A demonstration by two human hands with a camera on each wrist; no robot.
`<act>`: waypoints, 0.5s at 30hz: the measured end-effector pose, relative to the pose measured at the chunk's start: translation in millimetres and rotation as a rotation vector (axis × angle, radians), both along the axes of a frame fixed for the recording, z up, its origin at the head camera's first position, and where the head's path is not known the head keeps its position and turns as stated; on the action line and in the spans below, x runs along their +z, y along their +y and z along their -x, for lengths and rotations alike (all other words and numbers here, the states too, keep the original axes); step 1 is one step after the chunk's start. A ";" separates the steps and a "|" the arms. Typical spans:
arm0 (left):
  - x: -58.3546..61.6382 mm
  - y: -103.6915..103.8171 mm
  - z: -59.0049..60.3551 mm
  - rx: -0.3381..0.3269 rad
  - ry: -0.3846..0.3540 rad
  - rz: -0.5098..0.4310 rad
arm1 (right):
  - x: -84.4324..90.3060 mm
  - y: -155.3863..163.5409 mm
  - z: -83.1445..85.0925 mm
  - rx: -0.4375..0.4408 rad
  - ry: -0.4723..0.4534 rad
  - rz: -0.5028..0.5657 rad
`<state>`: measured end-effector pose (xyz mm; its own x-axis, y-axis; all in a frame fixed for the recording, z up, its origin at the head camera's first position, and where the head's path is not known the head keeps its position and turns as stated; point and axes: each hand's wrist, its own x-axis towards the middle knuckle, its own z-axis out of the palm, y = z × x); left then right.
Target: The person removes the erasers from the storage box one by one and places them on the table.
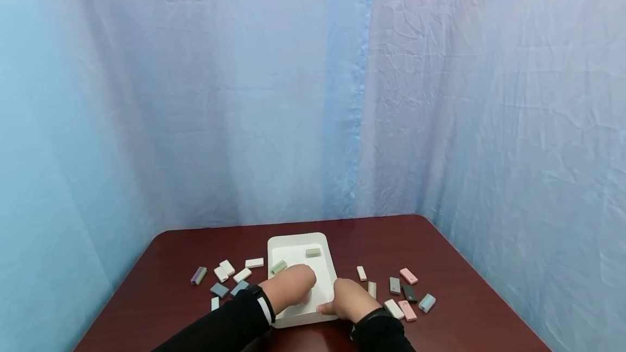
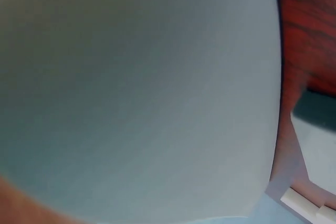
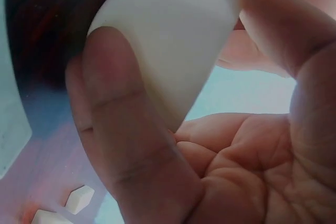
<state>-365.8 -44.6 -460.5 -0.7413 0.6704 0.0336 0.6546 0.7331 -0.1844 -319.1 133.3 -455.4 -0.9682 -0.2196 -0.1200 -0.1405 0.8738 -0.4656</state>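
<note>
A: Nearest us, what has the right hand (image 1: 348,300) got?
B: Its grip pinches the white tray's (image 1: 326,243) near right corner, thumb against the wall.
A: And the left hand (image 1: 292,285)?
B: Down inside the tray, mid-worktop (image 1: 455,319); can't tell its grip. Two green blocks (image 1: 313,252) lie farther in.

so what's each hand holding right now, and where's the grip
The right hand grips the white tray at its near right corner rim, thumb against the wall. The left hand lies inside the tray; any hold cannot be told.
</note>
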 end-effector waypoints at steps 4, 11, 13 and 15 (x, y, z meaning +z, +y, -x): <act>-4.3 2.7 1.4 -0.006 0.005 0.002 | -4.4 2.4 -5.2 0.001 0.010 0.011; -6.4 3.2 1.7 -0.019 0.040 0.001 | -2.8 -0.6 -7.9 -0.005 0.010 0.014; -4.8 0.5 1.6 -0.026 0.050 -0.010 | -1.4 -1.6 -6.5 -0.007 0.005 0.010; -3.6 -3.3 1.9 -0.034 0.037 -0.031 | -0.9 -2.1 -6.0 -0.012 -0.003 0.009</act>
<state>-367.7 -47.9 -464.1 -0.7158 0.6936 0.0812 0.6727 0.7160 -0.1866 -313.0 131.3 -456.3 -0.9703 -0.2095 -0.1207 -0.1292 0.8711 -0.4738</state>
